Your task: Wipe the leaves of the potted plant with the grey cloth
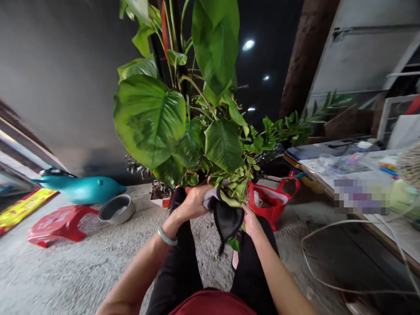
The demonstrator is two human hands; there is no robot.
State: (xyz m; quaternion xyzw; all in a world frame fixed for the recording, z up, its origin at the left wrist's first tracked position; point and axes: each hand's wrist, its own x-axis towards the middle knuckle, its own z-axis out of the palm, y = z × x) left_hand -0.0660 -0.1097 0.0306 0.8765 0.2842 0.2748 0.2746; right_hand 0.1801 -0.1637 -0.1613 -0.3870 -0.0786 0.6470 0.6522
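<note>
My left hand [197,201] is closed around a grey and black cloth [228,218], which hangs down between my knees. A narrow yellow-green leaf [230,200] lies against the top of the cloth. At the leaf's right end, the fingers of my right hand [252,222] are pinched together; the cloth's edge is close beside them. Just beyond both hands rises a tall potted plant with broad green leaves [149,120]. Lower, smaller-leaved greenery [243,175] hangs near my fingers.
A red bag [267,203] stands right of my knees. Leftward are a metal bowl [117,209], a red plastic stool [61,225] and a teal dolphin-shaped toy [87,189]. A cluttered table [331,175] borders the right side, with a pale cable [306,262] looping below it.
</note>
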